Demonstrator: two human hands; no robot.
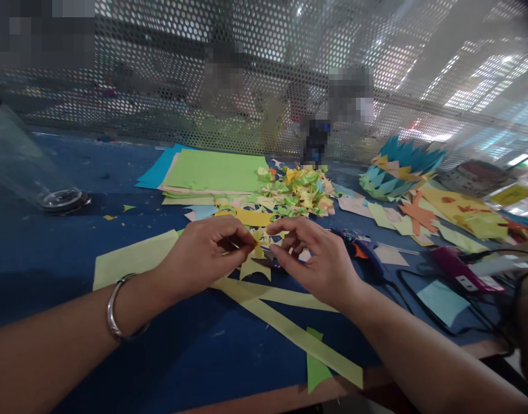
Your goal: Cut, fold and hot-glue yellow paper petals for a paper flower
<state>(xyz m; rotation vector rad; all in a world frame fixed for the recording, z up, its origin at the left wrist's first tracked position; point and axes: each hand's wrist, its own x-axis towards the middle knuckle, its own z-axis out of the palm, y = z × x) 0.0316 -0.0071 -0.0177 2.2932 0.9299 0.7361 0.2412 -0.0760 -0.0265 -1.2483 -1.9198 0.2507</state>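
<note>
My left hand (206, 247) is closed in a pinch on a small piece of yellow paper (259, 237), held above the middle of the table. Close beside it is my right hand (318, 256), its thumb and forefinger curved and apart at the paper's right side. Whether those fingertips touch the paper is hard to see. Beneath the hands lie a pale yellow cutout with curved edges (256, 269) and long pale yellow strips (285, 328). A dark, thin object by the right thumb is mostly hidden. Behind the fingers sits a heap of small folded paper pieces (301, 187).
Green and blue sheets (223, 169) are stacked at the back left, near a clear container (35, 167). To the right are a blue glue gun (370, 253), a purple tool (458, 267) with cords, and a spiky blue paper ring (400, 169). A perforated screen (264, 75) stands behind.
</note>
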